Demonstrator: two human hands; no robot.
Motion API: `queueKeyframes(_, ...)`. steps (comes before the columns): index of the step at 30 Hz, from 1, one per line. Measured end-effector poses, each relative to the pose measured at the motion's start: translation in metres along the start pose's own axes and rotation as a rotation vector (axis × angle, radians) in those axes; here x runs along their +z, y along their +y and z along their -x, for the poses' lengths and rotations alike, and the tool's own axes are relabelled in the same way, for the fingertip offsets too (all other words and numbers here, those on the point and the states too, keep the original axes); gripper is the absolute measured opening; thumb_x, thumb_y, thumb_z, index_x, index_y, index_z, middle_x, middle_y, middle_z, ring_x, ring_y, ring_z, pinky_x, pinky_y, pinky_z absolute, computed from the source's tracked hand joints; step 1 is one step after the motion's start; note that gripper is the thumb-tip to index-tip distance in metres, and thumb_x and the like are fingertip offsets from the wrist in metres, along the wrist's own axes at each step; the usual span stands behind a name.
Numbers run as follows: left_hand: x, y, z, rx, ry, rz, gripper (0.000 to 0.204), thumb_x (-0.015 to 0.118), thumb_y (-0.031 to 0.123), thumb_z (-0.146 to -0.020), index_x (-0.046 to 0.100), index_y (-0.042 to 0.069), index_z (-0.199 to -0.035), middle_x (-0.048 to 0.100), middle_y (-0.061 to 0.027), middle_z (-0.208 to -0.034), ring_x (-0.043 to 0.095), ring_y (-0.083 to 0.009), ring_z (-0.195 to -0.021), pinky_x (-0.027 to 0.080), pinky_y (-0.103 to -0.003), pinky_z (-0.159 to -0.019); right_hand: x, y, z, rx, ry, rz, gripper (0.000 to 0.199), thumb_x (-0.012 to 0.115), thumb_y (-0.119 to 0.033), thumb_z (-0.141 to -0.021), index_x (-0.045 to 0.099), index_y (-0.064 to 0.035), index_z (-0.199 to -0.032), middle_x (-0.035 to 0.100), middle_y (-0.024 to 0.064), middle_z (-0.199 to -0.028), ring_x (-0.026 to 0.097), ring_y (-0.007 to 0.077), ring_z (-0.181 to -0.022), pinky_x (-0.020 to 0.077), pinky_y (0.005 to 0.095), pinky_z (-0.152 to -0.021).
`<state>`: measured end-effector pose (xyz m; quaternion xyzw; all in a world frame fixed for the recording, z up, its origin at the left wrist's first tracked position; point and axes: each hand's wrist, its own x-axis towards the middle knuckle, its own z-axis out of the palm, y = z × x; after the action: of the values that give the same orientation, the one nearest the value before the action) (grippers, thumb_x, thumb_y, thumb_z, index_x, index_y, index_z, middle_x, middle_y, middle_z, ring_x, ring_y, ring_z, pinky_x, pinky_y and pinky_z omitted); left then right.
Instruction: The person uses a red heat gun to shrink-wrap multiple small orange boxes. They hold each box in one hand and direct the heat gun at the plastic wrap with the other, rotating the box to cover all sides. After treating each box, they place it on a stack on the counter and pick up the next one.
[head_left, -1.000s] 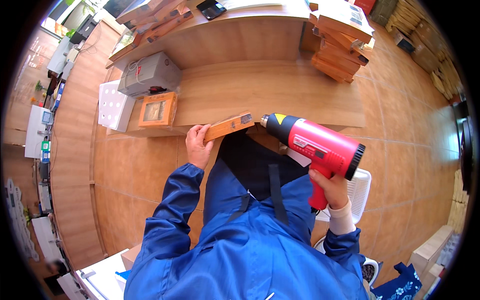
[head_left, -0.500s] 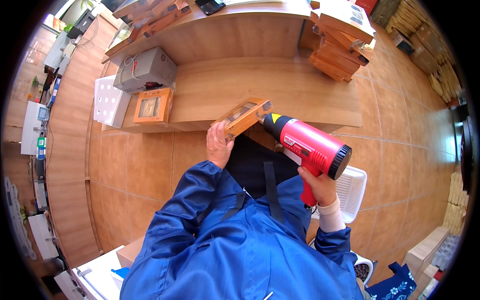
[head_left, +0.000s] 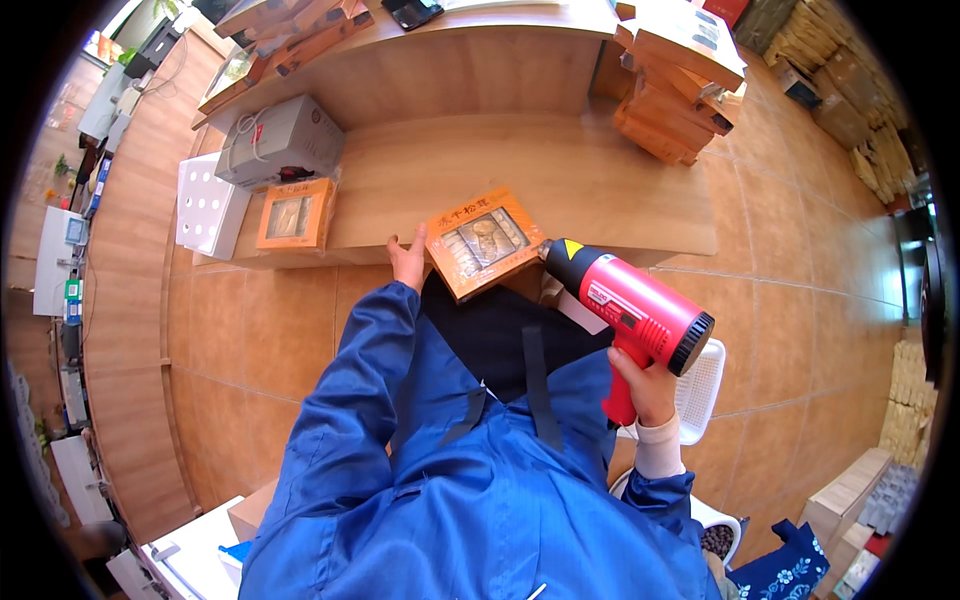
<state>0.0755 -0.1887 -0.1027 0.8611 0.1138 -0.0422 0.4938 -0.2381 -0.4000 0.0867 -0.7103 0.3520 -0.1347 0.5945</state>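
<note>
An orange window box (head_left: 482, 245) in clear film lies face up and slanted, partly over the desk's front edge and above my lap. My left hand (head_left: 407, 262) is at the box's left edge, its thumb and fingers apart; the finger nearest the box seems to touch it. Gripped by its handle in my right hand (head_left: 648, 388) is a red heat gun (head_left: 640, 308) with a black nozzle. The nozzle tip points left at the box's right edge, very close to it. The box's underside is hidden.
Left on the wooden desk (head_left: 400, 150) stand another orange window box (head_left: 294, 215), a grey carton (head_left: 280, 142) with a cord, and a white dotted box (head_left: 212, 205). Orange boxes (head_left: 665, 120) are stacked at the right. A white plastic basket (head_left: 700, 395) is beside my right hand.
The box has turned from its tilted edge to face up, showing its window. My left hand has shifted left to its edge, thumb spreading. The heat gun has moved slightly right and down.
</note>
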Motion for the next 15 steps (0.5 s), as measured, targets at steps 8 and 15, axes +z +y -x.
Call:
queueKeyframes(8,-0.008,0.003,-0.034,-0.491,-0.633,0.59,0.048,0.05,0.039,-0.091,0.04,0.005,-0.123,0.061,-0.0122,-0.1,0.063,-0.0264,-0.085,0.05,-0.04,-0.077,-0.016,0.013,0.013,0.089,0.003,-0.1,0.035,0.072,-0.015,-0.074,0.058,-0.0009,-0.102,0.061,0.0061,-0.09,0.058,0.0152,-0.08,0.0474,0.0287,-0.073)
queueKeyframes(15,-0.026,0.027,-0.006,-0.593,-0.527,0.785,0.042,0.047,0.035,-0.093,0.044,0.002,-0.119,0.054,-0.0174,-0.112,0.058,-0.0317,-0.097,0.046,-0.047,-0.089,0.002,-0.005,0.034,0.078,-0.21,-0.242,0.029,0.069,-0.006,-0.076,0.057,-0.0033,-0.102,0.059,0.0029,-0.087,0.056,0.012,-0.077,0.0464,0.0262,-0.07)
